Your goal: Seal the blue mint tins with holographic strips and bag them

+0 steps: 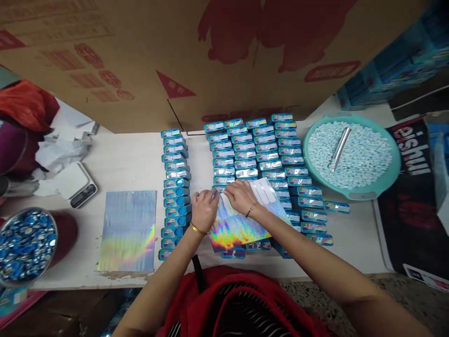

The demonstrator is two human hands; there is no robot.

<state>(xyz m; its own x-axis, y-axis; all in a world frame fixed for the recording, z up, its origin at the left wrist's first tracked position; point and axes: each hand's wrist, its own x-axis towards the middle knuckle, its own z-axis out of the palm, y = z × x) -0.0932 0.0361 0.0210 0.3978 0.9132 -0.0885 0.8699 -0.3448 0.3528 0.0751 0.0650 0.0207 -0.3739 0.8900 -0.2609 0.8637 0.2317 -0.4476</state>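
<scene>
Both hands meet at the upper left edge of a shiny holographic sheet [245, 229], which lies over rows of small blue boxes [264, 147]. My left hand [204, 210] has its fingers curled down at the sheet's corner. Beside it, my right hand [240, 195] rests on the sheet with fingers bent together near the same corner. What the fingertips pinch is too small to make out. White blank strips show on the sheet's right part. A single column of similar boxes [176, 201] stands just left of my left hand.
Another holographic sheet [128, 229] lies at the left, near a white scale [79, 185] and a pot of blue metallic pieces [28, 245]. A turquoise basin [394, 161] of pale tablets with a metal scoop [340, 149] stands right. A large cardboard box [140, 61] borders the back.
</scene>
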